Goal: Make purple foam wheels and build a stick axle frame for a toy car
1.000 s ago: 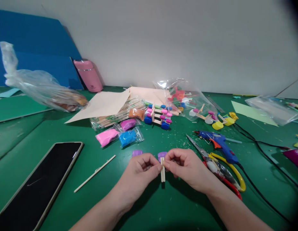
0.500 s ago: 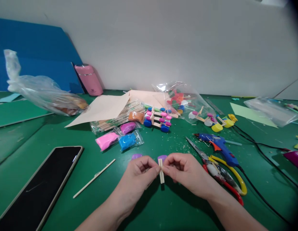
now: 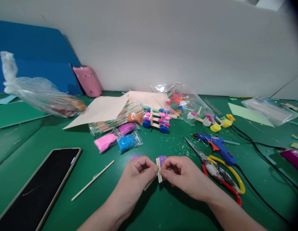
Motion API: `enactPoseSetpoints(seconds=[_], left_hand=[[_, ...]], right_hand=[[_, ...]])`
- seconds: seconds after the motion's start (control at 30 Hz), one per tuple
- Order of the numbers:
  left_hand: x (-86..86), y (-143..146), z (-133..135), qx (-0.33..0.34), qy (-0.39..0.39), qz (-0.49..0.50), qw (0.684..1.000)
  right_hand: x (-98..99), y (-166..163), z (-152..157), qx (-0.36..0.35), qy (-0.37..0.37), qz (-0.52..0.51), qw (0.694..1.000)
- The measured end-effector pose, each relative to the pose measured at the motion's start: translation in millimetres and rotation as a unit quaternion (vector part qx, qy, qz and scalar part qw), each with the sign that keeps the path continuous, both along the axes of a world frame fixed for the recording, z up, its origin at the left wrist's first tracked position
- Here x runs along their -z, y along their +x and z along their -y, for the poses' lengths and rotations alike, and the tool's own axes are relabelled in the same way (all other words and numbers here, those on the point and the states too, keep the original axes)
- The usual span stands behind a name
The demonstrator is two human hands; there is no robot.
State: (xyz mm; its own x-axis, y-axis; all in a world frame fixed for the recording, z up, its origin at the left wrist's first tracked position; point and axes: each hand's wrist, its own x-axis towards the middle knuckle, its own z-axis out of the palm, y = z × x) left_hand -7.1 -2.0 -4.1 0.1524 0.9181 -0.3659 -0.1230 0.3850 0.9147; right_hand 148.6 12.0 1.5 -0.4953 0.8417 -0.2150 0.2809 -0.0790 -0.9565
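Note:
My left hand (image 3: pixel 138 178) and my right hand (image 3: pixel 185 176) meet at the front of the table, thumb and fingertips pinched from either side on short wooden sticks (image 3: pixel 160 176). Two of these sticks stand out side by side, slightly tilted. Below my left fingers the end of another wooden piece (image 3: pixel 149 184) shows, mostly hidden by the hand. Just beyond the fingertips are a purple piece (image 3: pixel 162 158) and a second purple lump (image 3: pixel 135 157), each partly covered. A longer loose stick (image 3: pixel 93 180) lies left of my left hand.
A phone (image 3: pixel 40 189) lies at the left. To the right are pliers (image 3: pixel 216 171) and a blue glue gun (image 3: pixel 217 146) with its black cord. Farther back sit clay packets (image 3: pixel 106 142), a small stick model (image 3: pixel 156 120), a bag of sticks (image 3: pixel 115 118) and a pink flask (image 3: pixel 87 81).
The paired sticks have tilted a little between my fingertips. The end of another wooden piece now shows under my left hand. The view has shifted slightly.

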Motion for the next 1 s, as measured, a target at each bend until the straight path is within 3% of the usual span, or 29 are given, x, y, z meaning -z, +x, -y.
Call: enactPoseSetpoints(seconds=[0.47,1.0], left_hand=[[2.5,-1.9,2.5,0.008,-0.002,0.028,1.000],[1.8,-2.8,-3.7,0.000,-0.030,0.194,0.981]], right_hand=[[-1.3,0.8,0.1,-0.001,0.003,-0.009,1.000],[-4.4,0.7,5.2,-0.016,-0.023,-0.006,1.000]])
